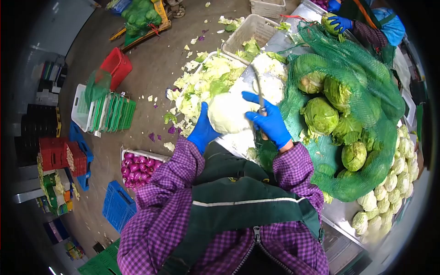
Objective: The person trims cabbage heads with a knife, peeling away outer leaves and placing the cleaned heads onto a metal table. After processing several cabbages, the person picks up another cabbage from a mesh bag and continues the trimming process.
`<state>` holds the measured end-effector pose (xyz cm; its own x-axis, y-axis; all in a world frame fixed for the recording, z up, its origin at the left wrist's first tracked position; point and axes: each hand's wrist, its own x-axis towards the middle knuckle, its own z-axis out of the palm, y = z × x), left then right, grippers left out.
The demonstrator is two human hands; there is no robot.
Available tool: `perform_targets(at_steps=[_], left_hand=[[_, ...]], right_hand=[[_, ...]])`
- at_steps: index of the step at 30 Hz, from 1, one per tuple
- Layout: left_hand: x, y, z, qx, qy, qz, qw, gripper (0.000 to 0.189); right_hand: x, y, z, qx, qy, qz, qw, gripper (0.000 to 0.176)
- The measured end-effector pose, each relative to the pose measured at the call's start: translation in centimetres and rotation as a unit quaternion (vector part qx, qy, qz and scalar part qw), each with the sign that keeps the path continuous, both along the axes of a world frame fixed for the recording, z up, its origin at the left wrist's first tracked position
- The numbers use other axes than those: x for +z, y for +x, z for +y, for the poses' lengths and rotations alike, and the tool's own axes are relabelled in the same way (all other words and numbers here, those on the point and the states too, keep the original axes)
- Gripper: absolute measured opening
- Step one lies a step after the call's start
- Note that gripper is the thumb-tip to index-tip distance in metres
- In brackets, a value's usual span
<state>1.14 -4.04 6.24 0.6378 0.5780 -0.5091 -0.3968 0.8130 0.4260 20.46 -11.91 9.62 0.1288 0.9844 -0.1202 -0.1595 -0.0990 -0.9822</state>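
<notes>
My left hand (202, 129), in a blue glove, supports the left side of a pale, peeled cabbage (227, 113). On the cabbage's other side, my right hand (269, 120), also gloved in blue, grips a knife (259, 86) by its handle, with the curved blade pointing away from me. Right of my hands, a green mesh sack (379, 107) lies open around several green cabbages (320, 114). Cut leaves (208, 82) are heaped just beyond the peeled cabbage, and more pale pieces (270, 87) lie beside the blade.
Cabbages (398, 188) are piled at the table's right edge. A co-worker's gloved hand (340, 24) holds a cabbage at the top right. A grey crate (251, 34) stands beyond the leaves. On the left are a crate of purple onions (140, 168), a blue crate (118, 205) and a red bin (116, 67).
</notes>
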Motion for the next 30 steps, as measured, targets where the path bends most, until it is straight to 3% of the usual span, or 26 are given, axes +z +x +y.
perform_targets(at_steps=[3, 4, 7, 9, 11, 15, 17, 18, 19, 20, 22, 24, 25, 26, 28, 29, 30], left_hand=[[-0.9, -0.5, 0.3, -0.003, -0.034, 0.012, 0.999, 0.079], [-1.1, -0.9, 0.3, -0.002, -0.038, 0.021, 0.999, 0.079], [-0.8, -1.4, 0.5, -0.006, -0.022, -0.001, 1.000, 0.076], [-1.6, -1.7, 0.7, -0.009, -0.016, -0.017, 1.000, 0.076], [-1.7, -1.5, 0.8, -0.017, -0.009, -0.032, 0.999, 0.075], [-1.1, -0.9, 0.4, -0.005, -0.032, -0.090, 0.995, 0.075], [-1.4, -0.7, 0.0, 0.000, -0.039, -0.131, 0.991, 0.076], [-1.9, -0.5, -0.3, -0.031, 0.156, -0.023, 0.987, 0.077], [-2.3, -0.4, -0.5, -0.060, 0.343, 0.085, 0.933, 0.078], [-1.9, -0.4, -0.5, -0.061, 0.342, 0.085, 0.934, 0.078], [-1.1, -0.7, -0.3, -0.055, 0.328, -0.145, 0.932, 0.080], [-0.8, -0.3, -0.1, -0.055, 0.329, -0.153, 0.930, 0.080], [-0.8, -0.1, 0.0, -0.056, 0.329, -0.163, 0.928, 0.079], [-1.4, -0.1, 0.0, -0.057, 0.330, -0.163, 0.928, 0.079], [-3.0, -0.2, 0.2, 0.084, 0.089, -0.100, 0.987, 0.075], [-3.1, -0.2, 0.2, 0.085, 0.090, -0.100, 0.987, 0.075], [-3.2, -0.3, -0.1, 0.061, 0.243, -0.010, 0.968, 0.062]], right_hand=[[-0.3, 0.3, 0.4, 0.038, 0.069, -0.078, 0.994, 0.036], [-0.1, 0.7, 0.2, 0.044, -0.018, 0.024, 0.999, 0.029], [-0.4, 0.5, 0.0, 0.042, 0.036, 0.037, 0.998, 0.021], [0.9, 0.1, -0.2, 0.022, 0.036, -0.030, 0.999, 0.015], [1.6, -0.1, -0.2, -0.012, 0.069, -0.182, 0.981, 0.013], [-0.3, 0.1, -0.4, -0.093, 0.065, -0.219, 0.969, 0.013], [-1.7, 1.1, -0.6, -0.163, 0.001, -0.153, 0.975, 0.013], [-2.2, 1.5, -0.8, -0.161, -0.021, -0.186, 0.969, 0.014], [-2.8, 1.6, -0.9, -0.163, -0.023, -0.186, 0.969, 0.014], [-3.1, 1.6, -1.0, -0.161, -0.051, -0.165, 0.972, 0.018], [-3.2, 1.3, -1.0, -0.158, -0.077, -0.143, 0.974, 0.022], [-0.9, -0.6, -0.9, -0.130, -0.085, 0.078, 0.985, 0.035], [-0.2, -1.3, -0.8, -0.093, -0.108, 0.081, 0.986, 0.047], [-0.1, -2.1, -0.7, -0.094, -0.114, 0.082, 0.986, 0.045], [-0.3, -2.6, -0.8, -0.093, -0.118, 0.082, 0.985, 0.043], [-0.6, -2.6, -0.9, -0.094, -0.083, 0.101, 0.987, 0.040], [-0.8, -2.6, -1.2, -0.095, -0.050, 0.121, 0.987, 0.036]])
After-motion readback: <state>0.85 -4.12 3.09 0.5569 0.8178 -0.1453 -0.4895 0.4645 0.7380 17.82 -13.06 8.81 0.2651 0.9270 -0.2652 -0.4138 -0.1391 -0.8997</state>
